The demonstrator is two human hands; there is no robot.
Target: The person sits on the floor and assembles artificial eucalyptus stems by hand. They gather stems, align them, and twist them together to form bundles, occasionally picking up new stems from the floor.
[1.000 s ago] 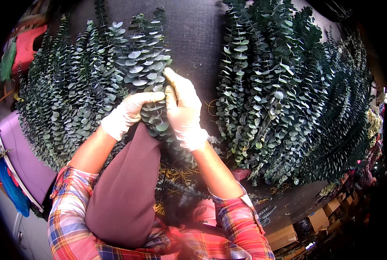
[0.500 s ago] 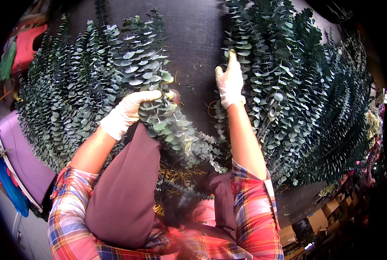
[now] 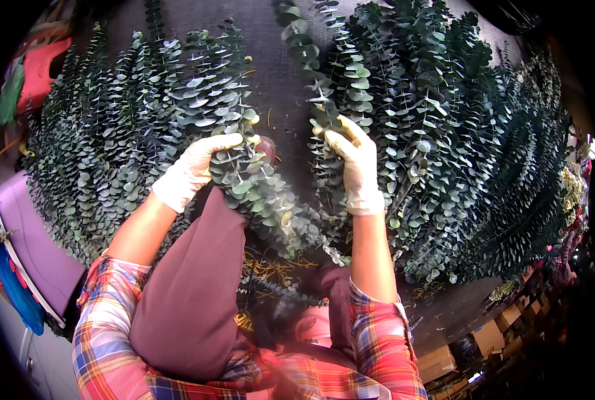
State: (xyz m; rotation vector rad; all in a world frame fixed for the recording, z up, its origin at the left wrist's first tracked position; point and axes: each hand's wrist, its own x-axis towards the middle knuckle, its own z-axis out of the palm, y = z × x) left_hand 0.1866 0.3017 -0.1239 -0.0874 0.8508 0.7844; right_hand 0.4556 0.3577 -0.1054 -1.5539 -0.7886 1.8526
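Both my hands wear thin whitish gloves. My left hand [image 3: 194, 168] is closed around a small bunch of eucalyptus stems [image 3: 247, 170], whose round grey-green leaves spread above the fist and trail down toward my knees. In my right hand [image 3: 354, 157], thumb and fingers pinch a single eucalyptus sprig [image 3: 314, 67], which stands up and leans a little left. That sprig is at the left edge of the large eucalyptus pile [image 3: 437, 133] on the right. Its lower end is partly hidden among other leaves.
Another eucalyptus heap [image 3: 111, 127] lies at the left on the dark sheet [image 3: 277, 60]. A purple bin [image 3: 34, 227] and a red plastic thing [image 3: 44, 70] stand at the far left. Cardboard boxes [image 3: 487, 340] are at the lower right. Yellowish bits [image 3: 277, 270] lie between my legs.
My right hand has drawn back toward me and closed on a sprig, pulling it left, away from the pile. My left hand has barely moved and keeps its bunch.
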